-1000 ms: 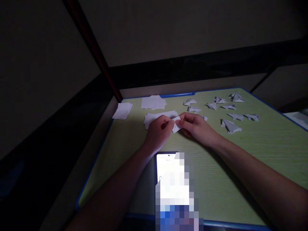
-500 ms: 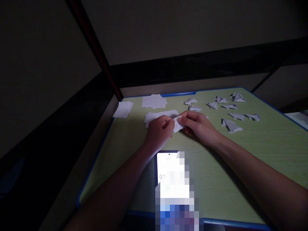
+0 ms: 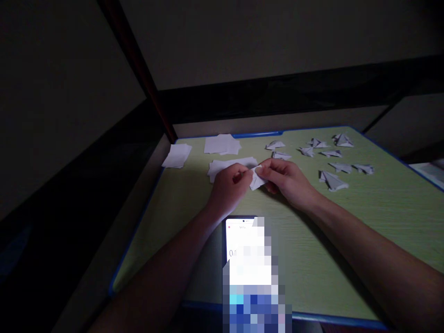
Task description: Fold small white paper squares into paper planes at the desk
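Note:
A small folded piece of white paper is held above the table between both hands. My left hand pinches its left edge, the fingers curled in. On the other side, my right hand grips it with the thumb pressed on top and the fingers underneath. The finer creases are too small and dim to make out. Just behind my left hand lies a stack of white paper sheets, partly covered by that hand.
Two more stacks of paper, one at the far left and one at the back, lie on the green table. Several folded paper figures sit at the right. A lit phone, partly pixelated, lies in front.
Both hands stay at nearly the same spot, still gripping the folded paper. The whole view has shifted very slightly.

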The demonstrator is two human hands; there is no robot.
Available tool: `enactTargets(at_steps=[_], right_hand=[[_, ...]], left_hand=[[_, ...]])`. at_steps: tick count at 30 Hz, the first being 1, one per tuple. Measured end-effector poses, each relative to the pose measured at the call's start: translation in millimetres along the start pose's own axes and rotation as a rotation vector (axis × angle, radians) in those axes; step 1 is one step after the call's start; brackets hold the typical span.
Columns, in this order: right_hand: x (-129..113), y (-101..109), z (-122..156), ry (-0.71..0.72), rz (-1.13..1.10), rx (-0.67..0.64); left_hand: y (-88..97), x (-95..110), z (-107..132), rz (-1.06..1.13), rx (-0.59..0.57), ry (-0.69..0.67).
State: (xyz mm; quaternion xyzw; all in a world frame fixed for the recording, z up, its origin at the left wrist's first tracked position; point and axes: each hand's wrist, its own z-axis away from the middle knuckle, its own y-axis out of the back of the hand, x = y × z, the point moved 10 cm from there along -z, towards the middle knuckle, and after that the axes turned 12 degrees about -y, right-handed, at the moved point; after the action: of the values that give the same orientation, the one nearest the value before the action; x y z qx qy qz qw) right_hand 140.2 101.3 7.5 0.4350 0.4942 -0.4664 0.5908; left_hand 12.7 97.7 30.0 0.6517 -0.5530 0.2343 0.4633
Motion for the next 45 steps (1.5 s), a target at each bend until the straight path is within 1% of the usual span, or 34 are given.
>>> enactTargets(at_steps=[3, 6, 9, 13, 17, 19, 24, 28, 35, 45], right_hand=[[-2.0, 1.0, 0.7, -0.006, -0.039, -0.003], [-4.0, 3.3, 1.0, -0.002, -0.059, 0.017], [-5.7, 3.9, 1.0, 0.009, -0.059, 0.032], [-8.2, 0.1, 2.6, 0.013, -0.060, 0.004], [-12.5, -3.5, 5.8, 0.028, -0.060, -0.030], [-13.8, -4.5, 6.7, 0.035, -0.060, -0.035], [-12.8, -6.9, 6.2, 0.014, -0.044, -0.043], [-11.4, -5.5, 6.4, -0.012, -0.029, -0.028], [-12.3, -6.7, 7.5, 0.000, -0.019, -0.058], [-14.2, -5.1, 7.7, 0.011, -0.004, -0.028]], left_hand=[[1.6, -4.9, 0.1, 0.054, 0.031, 0.050], [-2.3, -9.0, 1.6, 0.119, 0.007, 0.108], [-6.2, -8.9, 2.7, 0.150, -0.023, 0.116], [-9.2, -14.3, 3.2, 0.201, -0.026, 0.130], [-9.1, -24.8, 3.8, 0.269, -0.003, 0.193], [-8.9, -26.3, 4.0, 0.276, -0.010, 0.209], [-7.4, -21.7, 2.8, 0.237, -0.039, 0.196], [-5.9, -21.2, 1.7, 0.245, -0.032, 0.205], [-4.3, -19.0, 0.9, 0.256, -0.030, 0.197], [-6.1, -18.6, 0.6, 0.205, -0.058, 0.190]])
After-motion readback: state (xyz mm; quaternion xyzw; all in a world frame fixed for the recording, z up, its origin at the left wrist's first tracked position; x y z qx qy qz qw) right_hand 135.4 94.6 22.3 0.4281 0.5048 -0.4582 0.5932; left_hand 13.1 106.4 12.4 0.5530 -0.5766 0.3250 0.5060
